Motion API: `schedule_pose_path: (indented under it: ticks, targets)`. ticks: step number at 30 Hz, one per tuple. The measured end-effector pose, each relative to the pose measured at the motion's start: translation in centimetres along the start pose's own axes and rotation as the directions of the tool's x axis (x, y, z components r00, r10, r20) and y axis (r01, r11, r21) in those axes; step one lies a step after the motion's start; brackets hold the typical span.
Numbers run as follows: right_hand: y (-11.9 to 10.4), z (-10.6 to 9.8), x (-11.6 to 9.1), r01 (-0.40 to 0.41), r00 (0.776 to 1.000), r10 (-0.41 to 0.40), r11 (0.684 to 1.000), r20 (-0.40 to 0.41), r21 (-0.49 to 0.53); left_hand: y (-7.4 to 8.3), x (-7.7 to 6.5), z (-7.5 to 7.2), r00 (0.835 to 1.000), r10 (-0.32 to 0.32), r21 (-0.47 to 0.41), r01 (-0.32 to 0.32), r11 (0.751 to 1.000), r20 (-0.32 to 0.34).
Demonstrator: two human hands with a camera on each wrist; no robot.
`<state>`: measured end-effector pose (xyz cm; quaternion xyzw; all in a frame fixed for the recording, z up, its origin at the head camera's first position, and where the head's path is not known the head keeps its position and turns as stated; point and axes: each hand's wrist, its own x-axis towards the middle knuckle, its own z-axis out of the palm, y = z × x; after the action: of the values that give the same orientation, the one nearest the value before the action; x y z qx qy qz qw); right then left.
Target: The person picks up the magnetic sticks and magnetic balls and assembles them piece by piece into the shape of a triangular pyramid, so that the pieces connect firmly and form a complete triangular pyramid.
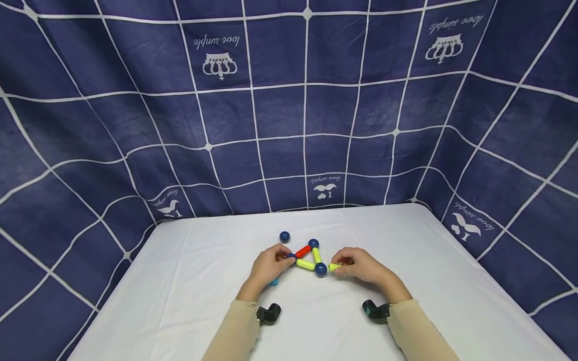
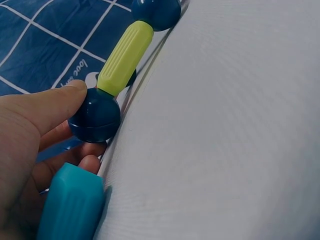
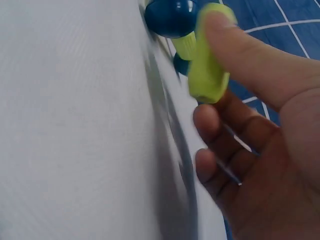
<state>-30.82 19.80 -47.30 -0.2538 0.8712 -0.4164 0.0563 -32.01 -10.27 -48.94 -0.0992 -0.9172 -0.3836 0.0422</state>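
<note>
Already joined at three corners, a ball-and-rod triangle (image 1: 306, 264) sits on the white-covered table (image 1: 325, 321); a person's left hand (image 1: 268, 265) pinches its left blue ball (image 2: 95, 120), the right hand (image 1: 361, 265) a yellow-green rod (image 3: 207, 70), unattached, as are a farther ball (image 1: 284, 236) and turquoise rod (image 2: 72, 205).

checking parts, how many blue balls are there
4: one ball pinched by the left hand, one beyond the red rod, one nearest the right hand, one loose beyond the left hand. Hands may hide more.
</note>
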Motion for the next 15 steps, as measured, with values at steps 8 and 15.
schedule_pose_path:
  ticks: [8,15]
  targets:
    - [-1.1,0.7,0.8,0.017,0.974,-0.003,0.998,-0.228,0.057,-0.3,0.0,-0.1,1.0,0.003,-0.007,-0.003,1.0,0.001]
    - [-1.7,1.8,1.2,0.052,0.963,-0.025,0.994,-0.267,0.093,-0.3,0.1,-0.1,1.0,0.013,-0.017,-0.013,1.0,0.002]
